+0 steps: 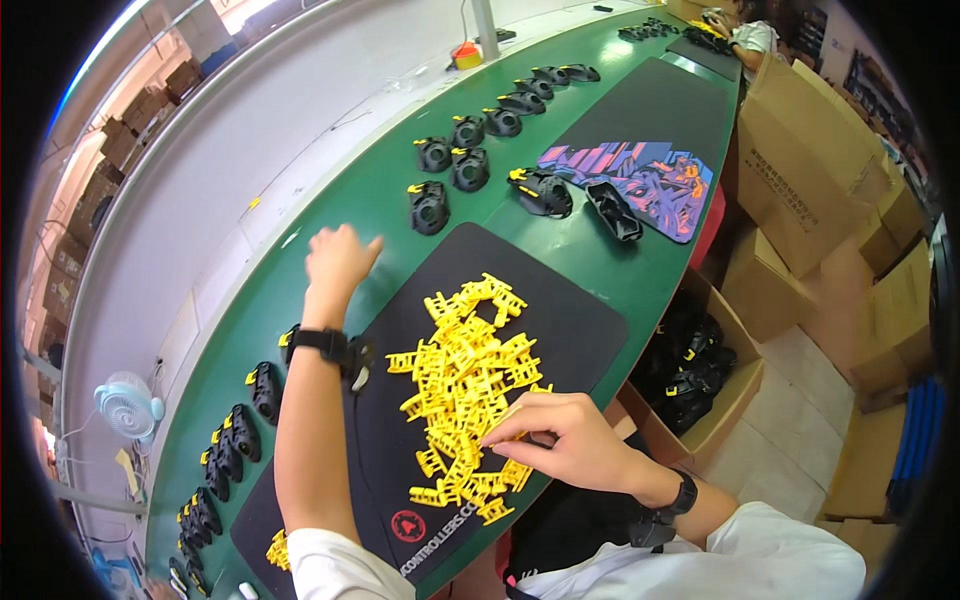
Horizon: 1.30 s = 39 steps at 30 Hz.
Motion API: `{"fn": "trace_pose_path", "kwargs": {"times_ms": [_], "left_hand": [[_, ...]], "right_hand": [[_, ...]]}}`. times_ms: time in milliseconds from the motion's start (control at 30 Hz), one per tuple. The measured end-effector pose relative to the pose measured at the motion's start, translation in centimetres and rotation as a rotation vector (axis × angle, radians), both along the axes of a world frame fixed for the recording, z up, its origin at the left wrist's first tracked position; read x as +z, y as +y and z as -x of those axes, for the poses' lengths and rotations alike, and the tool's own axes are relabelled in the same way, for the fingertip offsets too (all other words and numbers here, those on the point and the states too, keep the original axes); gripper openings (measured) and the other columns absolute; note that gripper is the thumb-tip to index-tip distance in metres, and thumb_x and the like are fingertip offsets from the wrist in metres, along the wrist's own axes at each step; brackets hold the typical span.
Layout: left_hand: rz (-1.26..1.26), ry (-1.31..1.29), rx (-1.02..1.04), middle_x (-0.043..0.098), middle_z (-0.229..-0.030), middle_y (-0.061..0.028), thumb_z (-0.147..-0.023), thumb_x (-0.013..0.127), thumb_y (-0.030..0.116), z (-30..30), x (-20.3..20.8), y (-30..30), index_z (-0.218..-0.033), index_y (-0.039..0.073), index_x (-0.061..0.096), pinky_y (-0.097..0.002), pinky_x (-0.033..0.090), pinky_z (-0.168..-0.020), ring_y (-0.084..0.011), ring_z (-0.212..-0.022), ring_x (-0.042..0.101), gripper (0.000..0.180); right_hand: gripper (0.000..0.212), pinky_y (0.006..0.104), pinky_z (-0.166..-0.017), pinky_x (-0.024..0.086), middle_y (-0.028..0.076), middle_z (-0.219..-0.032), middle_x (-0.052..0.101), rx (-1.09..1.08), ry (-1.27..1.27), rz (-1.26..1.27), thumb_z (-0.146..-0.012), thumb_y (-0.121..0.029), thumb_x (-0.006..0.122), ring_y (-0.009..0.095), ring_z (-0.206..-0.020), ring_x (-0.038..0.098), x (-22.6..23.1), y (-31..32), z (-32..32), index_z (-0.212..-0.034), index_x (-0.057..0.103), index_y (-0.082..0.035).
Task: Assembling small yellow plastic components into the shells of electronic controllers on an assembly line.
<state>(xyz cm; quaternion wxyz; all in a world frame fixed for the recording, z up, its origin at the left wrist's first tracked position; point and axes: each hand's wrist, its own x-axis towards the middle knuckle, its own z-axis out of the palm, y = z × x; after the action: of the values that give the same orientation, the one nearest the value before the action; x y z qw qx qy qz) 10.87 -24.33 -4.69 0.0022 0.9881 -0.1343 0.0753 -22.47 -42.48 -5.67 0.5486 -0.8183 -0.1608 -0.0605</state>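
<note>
My left hand [340,262] reaches over the green tabletop beyond the mat, palm down, fingers apart, holding nothing that I can see. The closest black plastic shell [429,207], with a yellow tip, stands to its right. My right hand [570,440] is at the near right edge of a heap of small yellow plastic frame-like pieces [465,375]. Its thumb and forefinger are pinched at the heap; whether a piece is between them is hidden. The heap lies on a black mat [590,320]. More black shells [232,440] line the table's left side.
Beyond the mat lie an upturned black shell [613,211] and a second mat with a colourful print [640,180]. An open carton [735,400] of black parts stands by the table's right edge. At the far end a person [755,40] works. A fan [129,404] is at left.
</note>
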Motion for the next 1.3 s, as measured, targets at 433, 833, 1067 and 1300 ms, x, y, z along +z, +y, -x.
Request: {"fn": "trace_pose_path", "kwargs": {"times_ms": [433,833,1067,1300], "left_hand": [[0.999,0.258,-0.236,0.060,-0.124,-0.0210,-0.076,0.080,0.026,5.8,1.7,-6.2,-0.148,-0.006,0.040,-0.0355,0.051,-0.093,-0.0264,-0.107,0.063,0.088],[1.910,0.304,-0.247,0.046,-0.139,-0.0127,-0.067,0.087,0.017,38.6,-0.5,2.4,-0.152,-0.002,0.026,-0.0378,0.046,-0.107,-0.0247,-0.127,0.053,0.106],[2.035,0.350,-0.203,0.046,-0.134,-0.0123,-0.067,0.085,0.015,39.9,-3.5,1.6,-0.152,0.001,0.025,-0.0401,0.046,-0.108,-0.0243,-0.124,0.053,0.105],[2.031,0.358,-0.184,0.036,-0.150,-0.0127,-0.072,0.081,0.020,39.3,-4.6,2.1,-0.156,0.001,0.019,-0.0403,0.041,-0.112,-0.0251,-0.133,0.047,0.106]], "right_hand": [[0.012,0.0245,-0.086,0.053,0.006,-0.105,0.070,-0.256,0.222,-0.737,-0.092,0.002,0.068,0.011,-0.100,0.067,-1.1,-5.4,2.0,-0.104,0.065,0.002],[0.013,0.0249,-0.055,0.043,0.002,-0.085,0.069,-0.103,-0.017,-0.247,-0.081,-0.005,0.080,0.011,-0.073,0.064,4.3,2.1,3.5,-0.093,0.074,-0.007],[0.015,0.0281,-0.058,0.050,0.005,-0.080,0.066,-0.231,-0.236,-0.056,-0.077,-0.003,0.081,0.017,-0.071,0.065,2.0,3.8,4.9,-0.090,0.074,-0.006],[0.017,0.0291,-0.060,0.051,0.005,-0.081,0.066,-0.191,-0.363,0.040,-0.077,-0.002,0.081,0.018,-0.073,0.066,1.0,4.1,4.0,-0.092,0.074,-0.005]]}}
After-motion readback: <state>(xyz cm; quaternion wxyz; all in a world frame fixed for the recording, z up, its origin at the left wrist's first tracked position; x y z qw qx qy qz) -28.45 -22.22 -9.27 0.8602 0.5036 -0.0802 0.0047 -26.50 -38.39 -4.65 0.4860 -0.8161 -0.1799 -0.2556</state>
